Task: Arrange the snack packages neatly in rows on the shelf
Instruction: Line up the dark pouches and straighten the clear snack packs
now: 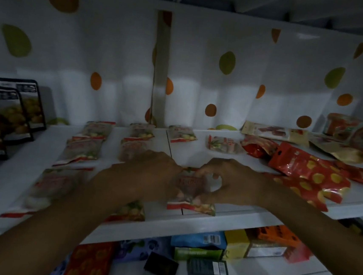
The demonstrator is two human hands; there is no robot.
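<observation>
A small clear snack packet with red trim (192, 191) lies near the front edge of the white shelf (246, 219). My left hand (150, 174) grips its left side and my right hand (227, 181) pinches its right side. Several matching packets lie flat in rows to the left and behind: one at the front left (53, 187), one further back (84, 150), one under my left wrist (129, 212), and others along the back (182, 134). One more packet (225, 144) lies loose at the back right.
Red pouches with yellow fruit prints (306, 171) lie in a loose heap on the right, with beige pouches (274, 132) and orange tubs (341, 126) behind. Dark upright bags (7, 116) stand at the far left. Boxes (198, 247) fill the shelf below.
</observation>
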